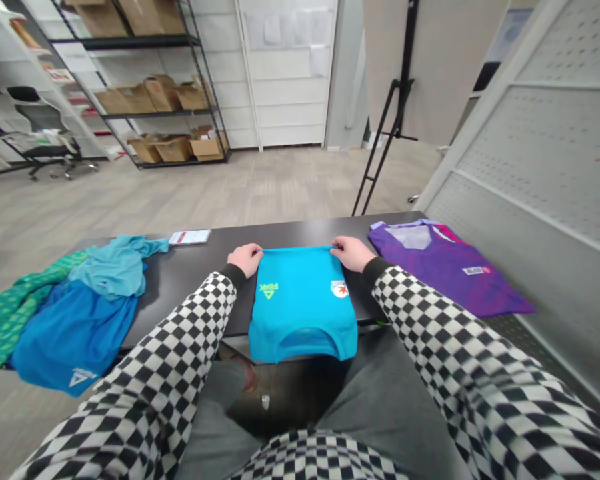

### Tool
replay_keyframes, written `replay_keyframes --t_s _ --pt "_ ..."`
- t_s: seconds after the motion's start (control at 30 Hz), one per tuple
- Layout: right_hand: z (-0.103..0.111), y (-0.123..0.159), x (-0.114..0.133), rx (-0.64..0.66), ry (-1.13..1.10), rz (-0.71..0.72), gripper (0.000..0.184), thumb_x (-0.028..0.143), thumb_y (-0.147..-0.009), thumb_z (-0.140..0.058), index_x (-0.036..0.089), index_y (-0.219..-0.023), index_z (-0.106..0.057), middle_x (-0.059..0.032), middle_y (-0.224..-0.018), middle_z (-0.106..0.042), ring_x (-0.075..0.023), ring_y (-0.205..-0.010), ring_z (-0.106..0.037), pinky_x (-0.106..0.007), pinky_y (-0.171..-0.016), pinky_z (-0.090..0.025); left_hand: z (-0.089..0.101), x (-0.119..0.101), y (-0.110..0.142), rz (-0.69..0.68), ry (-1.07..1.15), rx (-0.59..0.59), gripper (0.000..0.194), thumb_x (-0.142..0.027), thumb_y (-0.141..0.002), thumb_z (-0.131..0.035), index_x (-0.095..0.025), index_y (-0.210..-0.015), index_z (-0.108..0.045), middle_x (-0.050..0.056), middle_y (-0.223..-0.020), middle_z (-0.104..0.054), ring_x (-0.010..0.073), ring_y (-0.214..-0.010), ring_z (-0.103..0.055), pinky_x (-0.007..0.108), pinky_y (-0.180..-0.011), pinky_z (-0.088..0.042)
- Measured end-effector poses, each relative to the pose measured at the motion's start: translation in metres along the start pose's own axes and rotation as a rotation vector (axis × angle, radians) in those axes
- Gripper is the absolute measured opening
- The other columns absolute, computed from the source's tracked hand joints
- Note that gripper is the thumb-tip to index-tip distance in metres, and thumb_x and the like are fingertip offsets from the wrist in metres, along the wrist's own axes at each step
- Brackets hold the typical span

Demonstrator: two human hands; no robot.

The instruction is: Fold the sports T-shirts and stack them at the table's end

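A folded bright blue jersey [303,303] lies on the black table [195,277] right in front of me, its collar end hanging over the near edge. My left hand [245,259] pinches the jersey's far left corner. My right hand [351,253] pinches the far right corner. Both hands are closed on the fabric's far fold. A yellow logo and a small red-and-white badge show on the jersey's top face.
A purple folded jersey [445,267] lies at the table's right end beside a white panel wall. A pile of blue, teal and green shirts [75,307] covers the left end. A phone [190,237] rests at the far edge. Shelves with cardboard boxes [165,97] stand beyond.
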State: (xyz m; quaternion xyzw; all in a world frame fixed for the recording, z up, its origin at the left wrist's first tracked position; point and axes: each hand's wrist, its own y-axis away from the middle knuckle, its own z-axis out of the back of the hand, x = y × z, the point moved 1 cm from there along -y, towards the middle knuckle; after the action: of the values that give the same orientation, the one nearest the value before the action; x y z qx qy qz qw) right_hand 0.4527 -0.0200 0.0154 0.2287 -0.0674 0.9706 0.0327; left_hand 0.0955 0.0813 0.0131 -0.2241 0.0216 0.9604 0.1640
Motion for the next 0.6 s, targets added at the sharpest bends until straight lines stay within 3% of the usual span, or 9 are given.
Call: replay_keyframes --t_s 0.1,0.3,0.4,0.47,0.5,0.6 --pt "-0.008 -0.029 -0.008 0.029 0.076 -0.014 0.02 0.025 -0.103 -0.072 0.017 -0.116 -0.085 -0.0128 -0.117 -0.085 -0.0269 -0.106 -0.075 -0.032 -0.097 -0.054 -0.009 -0.002 -0.026 0.031 -0.11 -0.01 0.028 -0.042 -0.102 -0.064 -0.028 -0.114 -0.085 0.009 -0.126 -0.081 0.036 -0.128 -0.068 0.051 -0.112 -0.053" --pt "-0.018 -0.079 -0.028 0.002 0.087 -0.067 0.024 0.031 -0.106 -0.07 0.017 -0.12 -0.084 -0.0137 -0.118 -0.082 -0.028 -0.107 -0.073 -0.035 -0.096 -0.054 -0.019 0.007 -0.071 0.067 -0.087 -0.084 0.029 -0.051 -0.101 -0.067 -0.028 -0.105 -0.084 0.012 -0.126 -0.079 0.0404 -0.127 -0.066 0.059 -0.113 -0.05" --pt "-0.022 -0.096 -0.033 -0.052 0.075 -0.104 0.035 0.036 -0.104 -0.072 0.016 -0.132 -0.08 -0.015 -0.12 -0.08 -0.0295 -0.109 -0.072 -0.038 -0.1 -0.055 -0.018 0.009 -0.08 0.065 -0.092 -0.228 0.035 -0.052 -0.102 -0.066 -0.025 -0.118 -0.082 0.017 -0.131 -0.078 0.0432 -0.127 -0.066 0.064 -0.115 -0.049" --pt "-0.024 -0.103 -0.032 -0.102 0.07 -0.122 0.045 0.04 -0.104 -0.071 0.014 -0.141 -0.075 -0.0171 -0.123 -0.078 -0.032 -0.112 -0.071 -0.042 -0.103 -0.055 -0.018 0.006 -0.079 -0.067 -0.079 -0.325 0.041 -0.044 -0.106 -0.06 -0.021 -0.136 -0.077 0.019 -0.141 -0.076 0.0416 -0.136 -0.065 0.063 -0.121 -0.046" --pt "-0.024 -0.104 -0.03 -0.132 0.063 -0.129 0.047 0.04 -0.105 -0.069 0.014 -0.143 -0.074 -0.0183 -0.124 -0.077 -0.0333 -0.113 -0.07 -0.045 -0.105 -0.055 -0.019 0.004 -0.077 -0.19 -0.065 -0.32 0.045 -0.04 -0.108 -0.056 -0.02 -0.144 -0.074 0.019 -0.149 -0.073 0.039 -0.143 -0.063 0.06 -0.125 -0.044" --pt "-0.018 -0.094 -0.02 -0.249 -0.003 -0.082 0.045 0.037 -0.107 -0.059 0.012 -0.143 -0.072 -0.0199 -0.125 -0.077 -0.0354 -0.117 -0.07 -0.049 -0.11 -0.055 -0.023 -0.004 -0.067 -0.55 -0.058 -0.052 0.056 -0.042 -0.11 -0.05 -0.023 -0.159 -0.067 0.012 -0.169 -0.062 0.0309 -0.16 -0.052 0.052 -0.136 -0.036"
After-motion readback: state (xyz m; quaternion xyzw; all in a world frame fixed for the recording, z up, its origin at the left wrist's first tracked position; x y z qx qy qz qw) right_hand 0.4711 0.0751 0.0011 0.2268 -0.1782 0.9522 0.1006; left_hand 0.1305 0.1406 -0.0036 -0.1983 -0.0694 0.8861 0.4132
